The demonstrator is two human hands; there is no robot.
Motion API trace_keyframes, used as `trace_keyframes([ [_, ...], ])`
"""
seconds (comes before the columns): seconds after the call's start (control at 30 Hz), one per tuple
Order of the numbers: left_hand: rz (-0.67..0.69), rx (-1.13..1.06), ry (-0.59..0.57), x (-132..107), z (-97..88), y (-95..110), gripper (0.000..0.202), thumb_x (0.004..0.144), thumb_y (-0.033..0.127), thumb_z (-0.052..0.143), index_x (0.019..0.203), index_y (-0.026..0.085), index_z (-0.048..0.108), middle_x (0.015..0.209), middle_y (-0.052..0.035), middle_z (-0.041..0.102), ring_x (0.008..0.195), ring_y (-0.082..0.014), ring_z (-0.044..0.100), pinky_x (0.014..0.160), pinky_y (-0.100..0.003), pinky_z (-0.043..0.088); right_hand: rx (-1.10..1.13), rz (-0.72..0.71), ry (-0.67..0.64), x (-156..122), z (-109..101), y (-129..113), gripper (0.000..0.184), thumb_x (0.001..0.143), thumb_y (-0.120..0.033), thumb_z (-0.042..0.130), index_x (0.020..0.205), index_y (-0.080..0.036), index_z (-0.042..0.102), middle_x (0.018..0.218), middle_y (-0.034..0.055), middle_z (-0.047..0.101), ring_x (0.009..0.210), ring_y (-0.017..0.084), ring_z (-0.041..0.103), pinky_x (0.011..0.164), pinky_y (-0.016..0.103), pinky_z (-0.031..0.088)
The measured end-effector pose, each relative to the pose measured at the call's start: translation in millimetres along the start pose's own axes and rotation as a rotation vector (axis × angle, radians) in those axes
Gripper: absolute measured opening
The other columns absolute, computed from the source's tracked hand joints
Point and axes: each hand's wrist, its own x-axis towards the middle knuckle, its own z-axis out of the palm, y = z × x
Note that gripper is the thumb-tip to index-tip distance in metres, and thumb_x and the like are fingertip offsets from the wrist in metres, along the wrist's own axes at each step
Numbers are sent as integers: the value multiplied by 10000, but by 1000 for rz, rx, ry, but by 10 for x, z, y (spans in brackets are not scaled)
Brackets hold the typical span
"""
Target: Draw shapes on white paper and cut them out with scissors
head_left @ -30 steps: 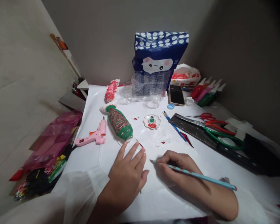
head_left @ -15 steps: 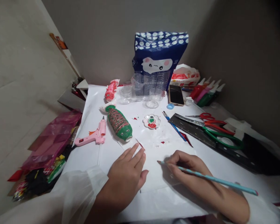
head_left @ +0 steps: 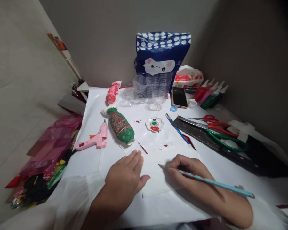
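My right hand (head_left: 187,171) grips a light blue pencil (head_left: 213,182), its tip pointing left over a white sheet of paper (head_left: 156,185). Whether the tip touches the paper I cannot tell. Flat on the paper's left side lies my left hand (head_left: 127,174), fingers stretched out and thumb apart. Just beyond it rests a green and red fish figure (head_left: 121,126) with a pale fringed tail. To the fish's left is a pink glue gun (head_left: 94,139). A white flower-shaped palette (head_left: 154,124) with red, green and black paint sits past the paper.
Blue paintbrushes (head_left: 177,129), a dark ruler-like strip (head_left: 196,132) and green-handled scissors (head_left: 227,140) lie at right. Behind are a phone (head_left: 179,97), paint bottles (head_left: 201,90), clear plastic cups (head_left: 152,89), a red fish (head_left: 112,93) and a blue bag (head_left: 163,54).
My left hand has slid slightly left and its fingers have drawn closer together. The pencil tip has shifted a little left along with my right hand. The whole view has also shifted slightly.
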Motion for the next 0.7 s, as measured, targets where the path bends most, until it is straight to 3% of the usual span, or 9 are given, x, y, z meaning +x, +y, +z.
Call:
trace_keyframes([
  [0.5, -8, -52, -85, 5, -38, -84, 378, 941, 394, 580, 1134, 86, 683, 1225, -156, 705, 1153, -279, 663, 915, -384, 574, -120, -21, 107, -100, -61, 188, 144, 878, -254, 543, 756, -205, 600, 684, -4, 610, 641, 163, 522, 582, 264, 423],
  [0.7, -24, -87, -108, 16, -82, -103, 358, 937, 393, 586, 1136, 111, 680, 1228, -141, 707, 1154, -266, 664, 931, -377, 560, -99, -5, 100, -125, -133, 97, 165, 818, -306, 555, 683, -212, 569, 660, 15, 604, 623, 182, 528, 570, 284, 431],
])
